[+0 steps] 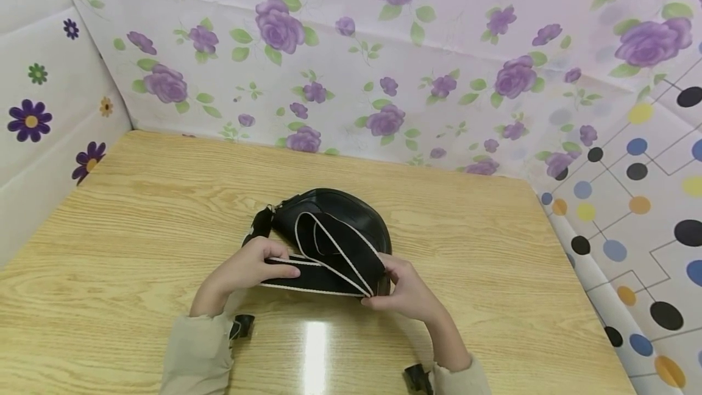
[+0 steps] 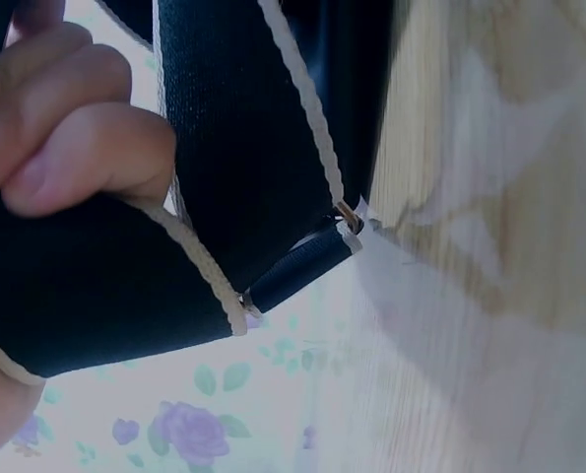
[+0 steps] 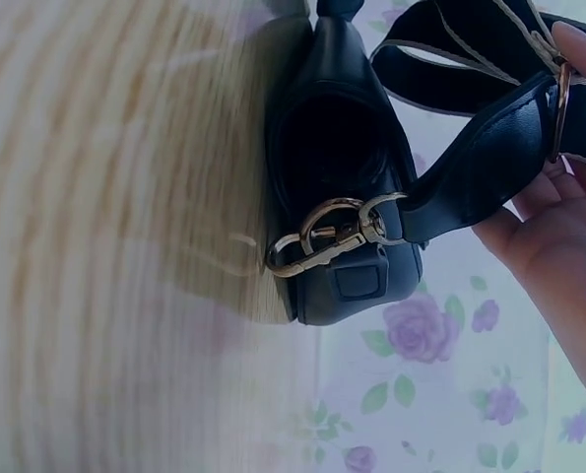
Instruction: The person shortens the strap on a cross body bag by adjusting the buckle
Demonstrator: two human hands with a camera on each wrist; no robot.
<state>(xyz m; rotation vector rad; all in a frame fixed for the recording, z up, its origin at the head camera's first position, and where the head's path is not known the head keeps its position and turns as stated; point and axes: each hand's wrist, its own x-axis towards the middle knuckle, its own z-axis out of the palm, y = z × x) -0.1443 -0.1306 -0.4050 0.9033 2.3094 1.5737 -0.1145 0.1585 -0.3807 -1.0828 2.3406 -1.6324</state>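
Left hand (image 1: 253, 266) and right hand (image 1: 404, 288), curled, grip one strap (image 1: 320, 278) of one bag (image 1: 353, 212).

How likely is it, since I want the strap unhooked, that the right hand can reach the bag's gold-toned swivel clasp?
Probably yes: the swivel clasp lies uncovered near the right hand, though that hand may first have to release the strap.

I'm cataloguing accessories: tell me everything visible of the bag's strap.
The strap is a wide black band, woven-looking, with pale corded edges. It is folded, one loop in front of the black bag. The left hand and right hand grip it. At one end, a smooth, leather-like piece meets it at a metal ring and joins the bag by a gold-toned clasp.
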